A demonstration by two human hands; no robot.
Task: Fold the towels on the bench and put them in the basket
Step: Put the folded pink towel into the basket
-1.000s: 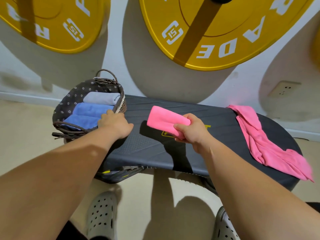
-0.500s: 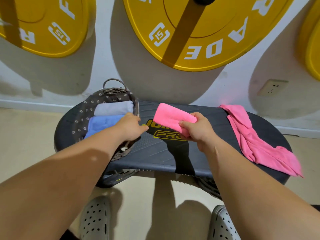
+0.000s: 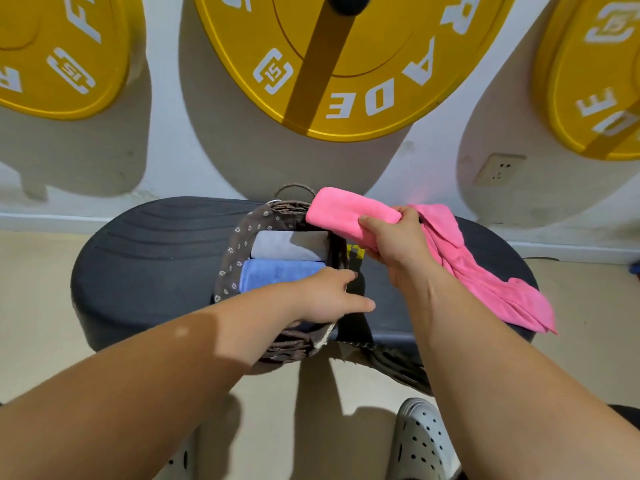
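A wicker basket (image 3: 239, 244) with a dark flowered lining stands on the black bench (image 3: 149, 258), holding a folded grey towel (image 3: 287, 245) and a folded blue towel (image 3: 277, 273). My left hand (image 3: 329, 296) grips the basket's right rim. My right hand (image 3: 398, 244) holds a folded pink towel (image 3: 343, 213) just above the basket's far right corner. An unfolded pink towel (image 3: 485, 278) lies crumpled on the bench's right part.
Large yellow weight plates (image 3: 363, 64) hang on the white wall behind the bench, with a wall socket (image 3: 498, 169) at the right. My grey perforated shoes (image 3: 422, 441) stand on the beige floor below the bench's front edge.
The basket has slid right along the bench under my left hand, from the left end toward the middle. My right hand has lifted the folded pink towel to the basket's far right corner.
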